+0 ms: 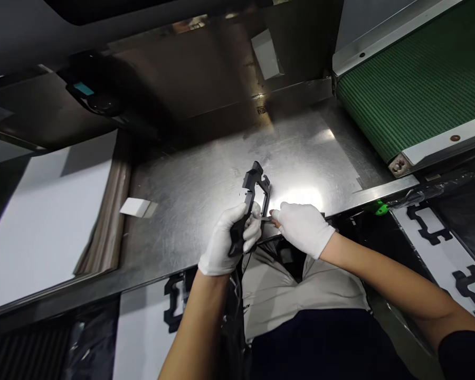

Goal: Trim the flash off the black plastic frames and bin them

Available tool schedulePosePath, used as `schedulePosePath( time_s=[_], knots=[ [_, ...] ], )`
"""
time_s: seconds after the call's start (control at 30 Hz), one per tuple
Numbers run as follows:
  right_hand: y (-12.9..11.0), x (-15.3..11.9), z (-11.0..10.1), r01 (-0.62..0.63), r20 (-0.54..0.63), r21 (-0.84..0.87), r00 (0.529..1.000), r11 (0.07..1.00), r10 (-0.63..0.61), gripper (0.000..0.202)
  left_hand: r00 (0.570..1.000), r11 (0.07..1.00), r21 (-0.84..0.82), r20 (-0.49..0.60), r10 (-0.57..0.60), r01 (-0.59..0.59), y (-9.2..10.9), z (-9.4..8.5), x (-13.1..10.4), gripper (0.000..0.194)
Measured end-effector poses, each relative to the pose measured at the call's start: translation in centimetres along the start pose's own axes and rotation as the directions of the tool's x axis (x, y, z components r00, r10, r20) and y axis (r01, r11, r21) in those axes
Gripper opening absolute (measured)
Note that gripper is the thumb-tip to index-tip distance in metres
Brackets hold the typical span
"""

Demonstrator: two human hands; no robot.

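Head view. The left hand (229,237), in a white glove, has its grip clenched round the lower shaft of a black moulded plastic frame part (253,198), holding it nearly upright above the near edge of the brushed steel tabletop (190,184). The right hand (304,228), also in a white glove, meets the part from the right, its fingertips (276,215) pinched on a small thin tool whose tip touches the part's lower right edge; what kind of tool it is cannot be told. A small white paper slip (136,207) lies on the tabletop to the left, beside a stack of large white sheets (43,216). A green ribbed conveyor belt (415,79) runs at the far right. Similar black frame parts (427,227) lie on a white sheet at the near right, and another (174,306) shows below the tabletop edge, near the left forearm.
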State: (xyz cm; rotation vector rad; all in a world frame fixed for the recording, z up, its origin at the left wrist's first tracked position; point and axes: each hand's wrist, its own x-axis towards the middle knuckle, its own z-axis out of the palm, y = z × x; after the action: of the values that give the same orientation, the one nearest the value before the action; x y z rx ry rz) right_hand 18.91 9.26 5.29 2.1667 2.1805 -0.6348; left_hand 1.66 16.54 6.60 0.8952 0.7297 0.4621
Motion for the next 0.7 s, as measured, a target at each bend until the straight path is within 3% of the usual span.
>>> schedulePosePath(
  time_s=[0.27, 0.53, 0.7],
  knots=[
    [0.17, 0.41, -1.09, -0.023, 0.017, -0.014, 1.0, 1.0, 0.024, 0.04, 1.0, 0.999, 0.027, -0.001, 0.022, -0.022, 0.01, 0.33, -0.17, 0.037],
    [0.22, 0.37, -0.96, -0.015, 0.042, 0.04, 0.999, 0.999, 0.013, 0.042, 1.0, 0.999, 0.037, 0.01, 0.028, -0.028, -0.1, 0.39, -0.08, 0.037],
    [0.18, 0.19, -0.99, -0.002, 0.017, -0.015, 1.0, 1.0, 0.002, 0.039, 1.0, 0.999, 0.043, -0.007, 0.028, -0.028, 0.15, 0.59, -0.18, 0.039]
  ],
)
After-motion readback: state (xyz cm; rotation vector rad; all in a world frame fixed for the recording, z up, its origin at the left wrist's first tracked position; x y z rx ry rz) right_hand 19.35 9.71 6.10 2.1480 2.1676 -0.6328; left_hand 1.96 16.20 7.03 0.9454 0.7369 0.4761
